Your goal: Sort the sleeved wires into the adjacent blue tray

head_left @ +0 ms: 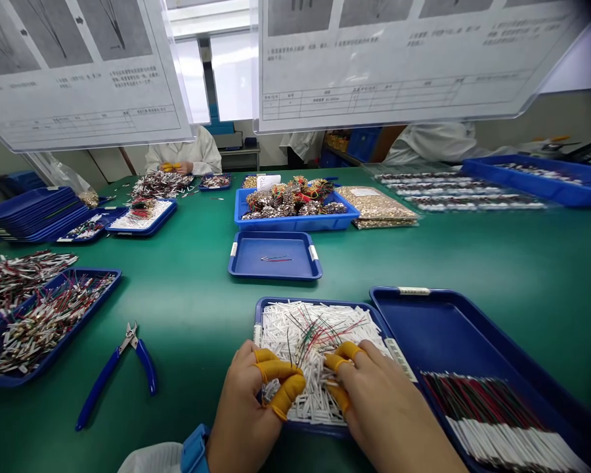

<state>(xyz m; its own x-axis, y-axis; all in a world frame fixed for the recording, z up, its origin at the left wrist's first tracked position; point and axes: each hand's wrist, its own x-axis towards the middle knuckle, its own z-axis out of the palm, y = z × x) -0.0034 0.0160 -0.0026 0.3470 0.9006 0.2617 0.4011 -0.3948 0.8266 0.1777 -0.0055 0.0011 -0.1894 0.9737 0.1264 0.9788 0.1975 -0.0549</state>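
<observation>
A blue tray (260,309) heaped with short white tubes (280,322) lies in front of me, and thin red, black and green wires (315,332) rest on the heap. Yellow finger cots cover fingertips of both hands. Over the tray's left side, my left hand (256,394) pinches thumb and fingers together at the lower end of a thin dark wire. My right hand (369,387) reaches into the tubes from the right with its fingers bent closed around the tips; what they grip is hidden. The fingertips of both hands are a short gap apart.
Right of the tubes, a larger blue tray (423,322) holds a row of white-ended wires (502,420). Blue-handled cutters (121,368) lie at left, near a wire-filled tray (59,315). Ahead are a small tray (276,246) and a parts bin (295,222). Paper sheets (374,72) hang above.
</observation>
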